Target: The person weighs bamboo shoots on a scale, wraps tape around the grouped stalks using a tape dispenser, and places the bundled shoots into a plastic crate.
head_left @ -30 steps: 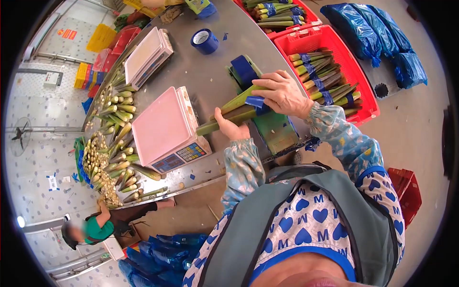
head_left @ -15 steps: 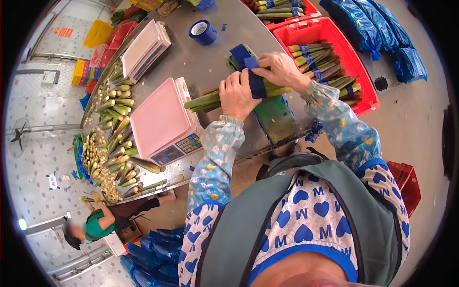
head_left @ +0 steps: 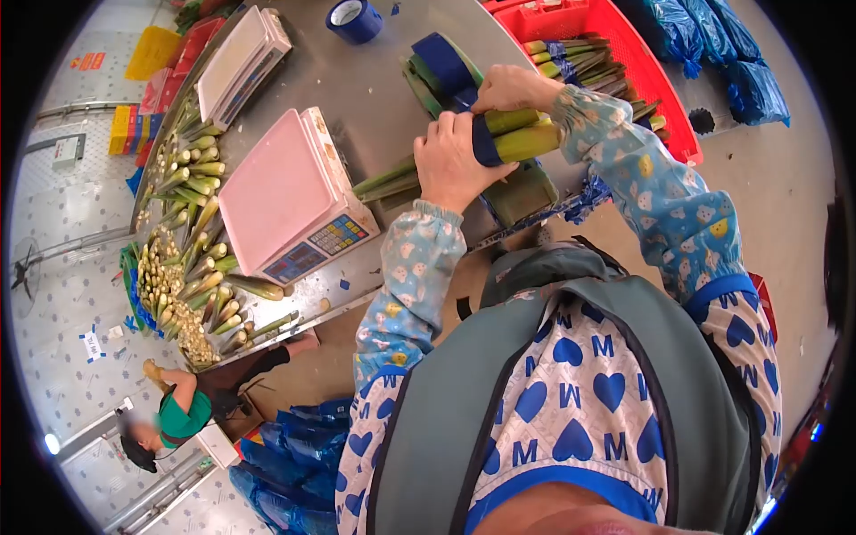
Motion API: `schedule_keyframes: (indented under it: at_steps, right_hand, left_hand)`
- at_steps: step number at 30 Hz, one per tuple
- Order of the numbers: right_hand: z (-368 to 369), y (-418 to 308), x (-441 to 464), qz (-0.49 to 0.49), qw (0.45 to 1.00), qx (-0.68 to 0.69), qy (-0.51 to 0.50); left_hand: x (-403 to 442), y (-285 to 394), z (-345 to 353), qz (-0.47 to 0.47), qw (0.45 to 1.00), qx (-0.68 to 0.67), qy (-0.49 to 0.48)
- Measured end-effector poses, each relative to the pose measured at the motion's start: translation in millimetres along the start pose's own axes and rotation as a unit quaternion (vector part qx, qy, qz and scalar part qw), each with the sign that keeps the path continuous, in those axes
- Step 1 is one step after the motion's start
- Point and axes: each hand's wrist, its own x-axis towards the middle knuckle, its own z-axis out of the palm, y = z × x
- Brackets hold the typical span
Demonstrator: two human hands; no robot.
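My left hand (head_left: 448, 163) is wrapped round a bundle of thick green stalks (head_left: 526, 141), which lies crosswise above the metal table. A band of blue tape (head_left: 484, 143) circles the stalks beside my fingers. My right hand (head_left: 517, 90) is closed in a pinch at the blue tape between the bundle and the dispenser; its fingertips are partly hidden. Just beyond my hands, a green tape dispenser (head_left: 526, 198) carries a blue tape roll (head_left: 443, 64), its lower part running under the bundle.
Two scales, a near one (head_left: 276, 192) and a far one (head_left: 234, 62), stand left of my hands. Loose stalks (head_left: 201, 267) pile along the left edge. A red crate (head_left: 673, 111) with taped bundles is at right. A spare tape roll (head_left: 354, 20) lies far back. Another person (head_left: 183, 410) is lower left.
My right hand has moved off the top of the bundle toward the tape roll. The blue band now lies closer round the stalks. The whole view has shifted slightly.
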Motion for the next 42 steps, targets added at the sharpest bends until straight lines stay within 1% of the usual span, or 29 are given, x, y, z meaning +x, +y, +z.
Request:
schedule_keyframes:
  at_steps: [1, 3, 4, 6, 7, 8, 9, 10, 12, 13, 15, 16, 18, 19, 20, 22, 24, 26, 27, 29, 30, 32, 33, 35, 36, 37, 39, 41, 42]
  right_hand:
    - [12.5, 14.5, 15.1, 0.006, 0.997, -0.076, -0.010]
    - [19.4, 17.6, 5.2, 0.060, 0.993, 0.008, 0.099]
    - [21.4, 15.0, -7.7, 0.089, 0.967, 0.050, 0.232]
    - [25.0, 19.1, -13.9, -0.010, 0.871, -0.027, 0.491]
    - [26.3, 22.1, -18.5, -0.062, 0.894, -0.007, 0.444]
    - [23.8, 17.7, -23.0, -0.218, 0.892, -0.075, 0.389]
    - [27.0, -7.4, -34.7, -0.142, 0.912, -0.100, 0.371]
    - [26.1, -2.5, -34.9, -0.075, 0.972, -0.144, 0.172]
    - [14.7, 5.2, -14.0, -0.121, 0.958, -0.237, 0.105]
    - [19.2, 16.1, 12.5, -0.093, 0.969, -0.221, 0.065]
    - [7.5, 3.9, 23.6, -0.071, 0.968, -0.239, 0.018]
    - [-3.2, -6.8, 15.6, -0.077, 0.971, -0.227, 0.000]
    - [-17.8, -31.1, 3.4, 0.036, 0.985, -0.162, -0.041]
    - [-4.1, -13.5, 8.1, -0.014, 0.987, -0.153, 0.042]
    - [-1.2, -6.6, 8.2, -0.004, 0.988, -0.149, 0.039]
    - [2.0, 3.5, 16.5, -0.021, 0.991, -0.129, 0.024]
    - [-4.5, -4.1, 23.7, 0.008, 0.991, -0.130, -0.020]
    - [-18.4, -17.3, 24.0, 0.090, 0.991, -0.086, -0.051]
    - [-18.1, -16.5, 29.9, 0.120, 0.987, -0.085, -0.069]
    - [-9.4, -17.5, 27.9, 0.113, 0.986, -0.115, -0.039]
    - [-7.5, -16.0, 13.4, 0.051, 0.992, -0.110, 0.037]
    - [-0.9, -12.5, -6.4, -0.030, 0.963, -0.080, 0.254]
    - [4.8, -7.9, -18.7, -0.115, 0.942, -0.080, 0.304]
    - [17.5, 7.9, -20.9, -0.162, 0.936, -0.083, 0.301]
    - [12.7, 10.2, -16.5, -0.138, 0.937, -0.094, 0.307]
    - [9.2, 8.7, -11.6, -0.108, 0.956, -0.097, 0.256]
    - [0.8, 3.0, -1.7, -0.040, 0.980, -0.067, 0.183]
    - [8.8, 7.4, 7.7, -0.046, 0.971, -0.069, 0.222]
    - [8.2, 8.0, 8.3, -0.003, 0.983, -0.064, 0.171]
  left_hand:
    - [-2.6, -2.7, -1.4, -0.006, 1.000, 0.001, -0.005]
    - [6.7, -5.0, -7.1, 0.014, 0.998, 0.005, -0.058]
    - [9.0, -6.8, -5.7, 0.013, 0.998, 0.005, -0.064]
    - [18.4, -8.2, -6.8, 0.017, 0.996, -0.004, -0.084]
    - [20.6, -10.7, -7.8, 0.015, 0.994, -0.011, -0.110]
    - [26.2, -18.1, -7.2, 0.023, 0.990, -0.064, -0.125]
    - [35.7, -22.1, -11.7, 0.031, 0.983, -0.119, -0.139]
    - [44.2, -23.4, -16.7, 0.013, 0.977, -0.069, -0.201]
    - [58.6, -32.7, -15.7, 0.015, 0.970, -0.118, -0.213]
    - [69.7, -37.3, -19.8, -0.010, 0.952, -0.152, -0.265]
    - [61.2, -33.3, -19.1, -0.057, 0.967, -0.142, -0.204]
    - [48.7, -24.7, -12.5, -0.058, 0.989, -0.076, -0.116]
    - [20.7, -19.0, 10.3, 0.054, 0.992, 0.024, 0.115]
    - [13.4, -6.0, 17.1, 0.062, 0.981, 0.058, 0.173]
    - [11.4, 4.8, 22.2, 0.066, 0.983, 0.050, 0.166]
    - [10.7, 19.3, 27.0, -0.020, 0.986, 0.065, 0.149]
    - [13.5, 16.4, 22.1, -0.018, 0.988, 0.067, 0.139]
    - [22.3, 12.2, 9.7, -0.051, 0.996, 0.061, 0.034]
    - [25.1, 9.5, 6.3, -0.038, 0.996, 0.067, 0.036]
    - [27.3, 7.1, 2.2, -0.037, 0.998, 0.054, 0.009]
    - [25.2, 7.2, 0.4, -0.032, 0.998, 0.046, 0.024]
    - [29.8, 0.5, 4.0, -0.045, 0.998, 0.036, 0.022]
    - [29.2, 1.5, 3.8, -0.064, 0.998, 0.022, 0.010]
    - [33.6, 0.8, -0.2, -0.056, 0.998, 0.008, -0.006]
    - [38.3, 0.2, -2.6, -0.054, 0.998, 0.006, -0.026]
    - [42.5, -0.9, -4.1, -0.048, 0.998, -0.007, -0.030]
    - [45.5, -3.1, -8.6, -0.091, 0.988, -0.062, -0.106]
    - [49.3, -4.6, -9.1, -0.096, 0.984, -0.083, -0.126]
    - [50.1, -5.0, -9.4, -0.109, 0.979, -0.088, -0.150]
